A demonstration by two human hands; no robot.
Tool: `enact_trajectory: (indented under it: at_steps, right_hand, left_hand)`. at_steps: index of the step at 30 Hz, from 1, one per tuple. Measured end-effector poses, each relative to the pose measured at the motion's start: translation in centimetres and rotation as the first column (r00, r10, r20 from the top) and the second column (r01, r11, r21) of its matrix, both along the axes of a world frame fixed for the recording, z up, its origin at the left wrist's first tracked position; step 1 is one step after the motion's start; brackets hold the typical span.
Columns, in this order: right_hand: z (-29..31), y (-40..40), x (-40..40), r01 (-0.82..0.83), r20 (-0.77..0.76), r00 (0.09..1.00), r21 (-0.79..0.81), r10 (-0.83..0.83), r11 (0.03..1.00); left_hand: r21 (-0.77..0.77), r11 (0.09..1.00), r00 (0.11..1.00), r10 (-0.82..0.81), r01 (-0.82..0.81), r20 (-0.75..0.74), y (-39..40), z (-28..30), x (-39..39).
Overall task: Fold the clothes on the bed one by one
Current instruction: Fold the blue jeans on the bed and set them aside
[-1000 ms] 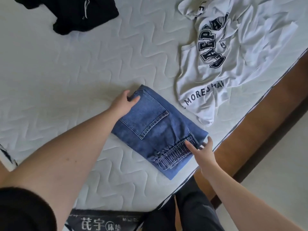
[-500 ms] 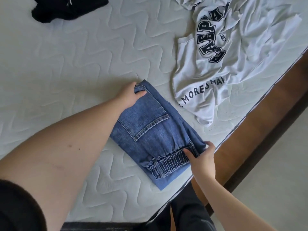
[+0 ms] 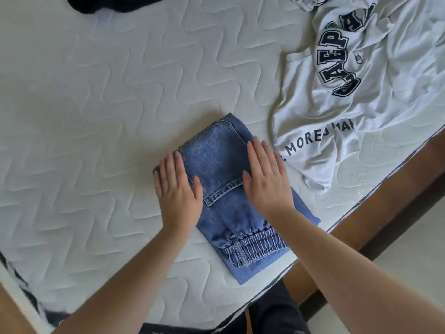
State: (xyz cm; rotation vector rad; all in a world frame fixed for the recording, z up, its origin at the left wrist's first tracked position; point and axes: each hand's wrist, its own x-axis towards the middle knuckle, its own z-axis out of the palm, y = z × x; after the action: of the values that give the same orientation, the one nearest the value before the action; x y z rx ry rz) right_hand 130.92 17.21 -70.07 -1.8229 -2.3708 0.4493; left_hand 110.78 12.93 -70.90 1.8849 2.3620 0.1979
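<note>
Both hands pressed flat on folded jeans at the edge of the bed.

The bed (image 3: 96, 116), a white quilted mattress, fills most of the view. A crumpled white T-shirt (image 3: 375, 97) with dark lettering lies at its upper right, a black garment (image 3: 115, 3) at the top edge. The folded blue jeans (image 3: 226, 194) sit near the mattress's near edge, back pocket up, elastic cuff toward the person. The left hand (image 3: 177, 189) and right hand (image 3: 267, 177) rest apart on the denim, fingers straight.
</note>
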Motion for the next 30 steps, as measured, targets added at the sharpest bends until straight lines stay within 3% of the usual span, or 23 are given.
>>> enact_trajectory:
  at_steps: [5, 10, 15, 19, 23, 27, 30]
  right_hand:
    - [-3.3, 4.2, -0.8, -0.133, 0.074, 0.987, -0.144, 0.145, 0.981]
    - [-5.8, 4.1, -0.6, -0.143, 0.184, 0.967, -0.165, 0.173, 0.976]
    - [-3.7, 3.8, -0.9, -0.138, 0.188, 0.967, -0.169, 0.169, 0.976]
    - [-2.2, -1.7, 0.7, -0.073, 0.160, 0.983, -0.082, 0.085, 0.994]
    - [-2.8, -8.1, 3.7, -0.003, 0.170, 0.985, -0.170, 0.032, 0.985]
    - [-3.9, -8.6, 4.5, -0.018, 0.126, 0.991, -0.241, 0.049, 0.970]
    - [-4.4, -8.5, 4.2, -0.034, 0.159, 0.984, -0.270, 0.079, 0.962]
  left_hand:
    - [-0.153, 0.965, 0.965, -0.231, 0.211, -0.124, -1.6, -3.9, 1.4]
    - [-0.182, 0.959, 0.968, -0.235, 0.216, -0.090, -1.1, -5.6, 1.2]
    - [-0.205, 0.970, 0.988, -0.145, 0.133, -0.047, -1.7, -3.0, 2.7]
    - [-0.154, 0.972, 0.981, -0.165, 0.179, 0.099, -7.6, -1.8, 6.8]
    - [-0.126, 0.971, 0.974, -0.188, 0.204, 0.128, -12.0, -2.4, 9.1]
    - [-0.058, 0.891, 0.889, -0.440, 0.450, 0.126, -13.5, -3.5, 7.4]
    - [-0.116, 0.858, 0.861, -0.478, 0.500, 0.174, -13.0, -3.8, 6.5]
